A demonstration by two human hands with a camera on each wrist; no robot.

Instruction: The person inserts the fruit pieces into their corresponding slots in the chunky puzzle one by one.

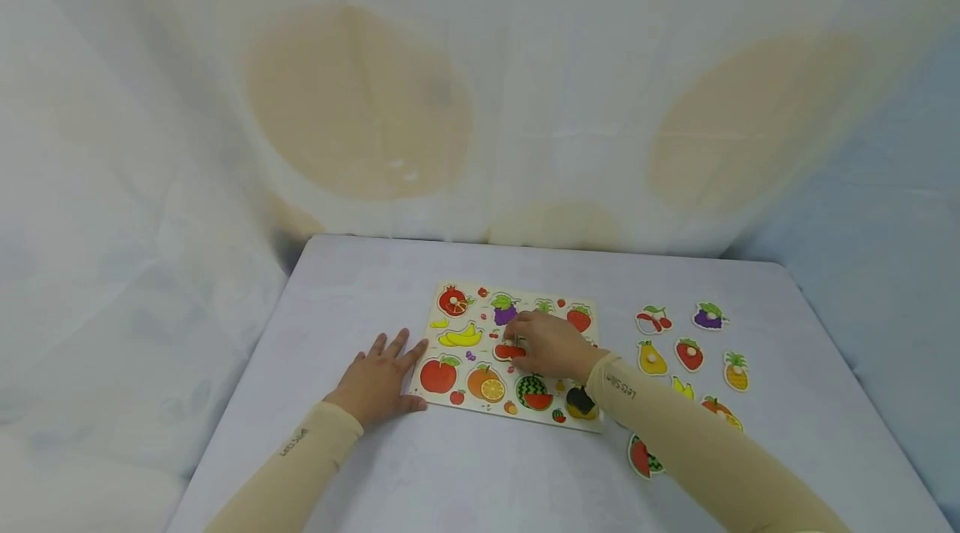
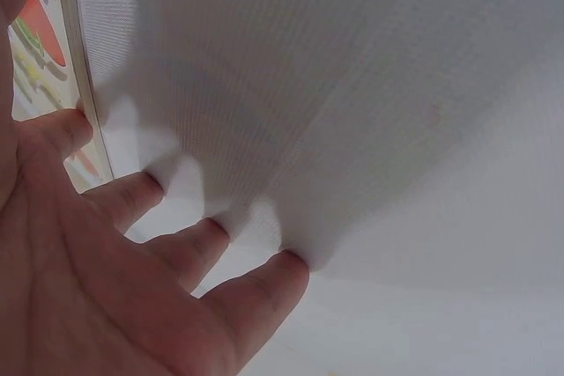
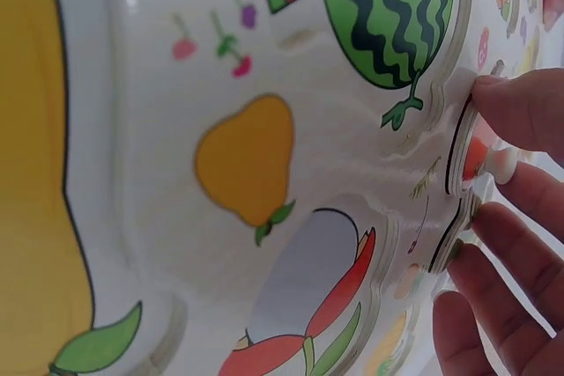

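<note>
A flat fruit puzzle board (image 1: 420, 395) lies on the table, printed with pictures such as bananas, an orange and a watermelon. Over its middle, my right hand (image 1: 552, 347) pinches a red fruit puzzle piece (image 1: 510, 351). That piece's white knob (image 3: 502, 165) shows beside my fingers in the right wrist view; its exact fruit is partly hidden. My left hand (image 1: 381, 383) rests on the table with fingers spread, at the board's left edge. In the left wrist view, the board's corner (image 2: 75, 33) appears beside my left fingers (image 2: 128, 195).
Loose knobbed pieces lie to the right of the board: cherries (image 1: 654, 319), grapes (image 1: 708, 316), a pear (image 1: 652, 358), a strawberry (image 1: 689, 354), a pineapple (image 1: 737, 371) and several others partly behind my right sleeve (image 1: 675, 424). Cloth curtains (image 1: 555, 141) enclose the table.
</note>
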